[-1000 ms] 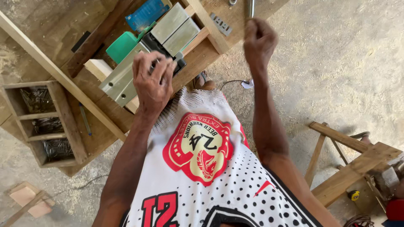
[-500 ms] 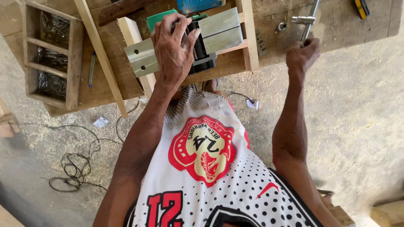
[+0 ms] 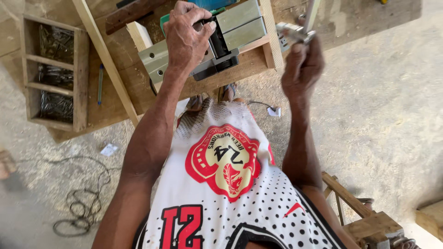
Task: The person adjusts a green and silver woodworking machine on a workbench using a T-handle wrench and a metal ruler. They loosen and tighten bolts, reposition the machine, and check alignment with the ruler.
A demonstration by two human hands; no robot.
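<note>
My left hand grips the black handle of an electric planer with grey metal plates, which lies upturned on the wooden workbench. A green part of the tool shows behind the hand. My right hand is raised beside the planer and closed on a small metal tool with a bright shaft. The tool's tip is blurred. Both forearms reach forward over my white jersey with red numbers.
A wooden tray with compartments of dark nails sits at the bench's left. A long wooden batten lies diagonally across the bench. A tangled cable lies on the concrete floor. A wooden frame stands at lower right.
My right hand has moved left and closer to the planer while holding the metal tool. My left hand stays on the planer handle. The view has shifted slightly.
</note>
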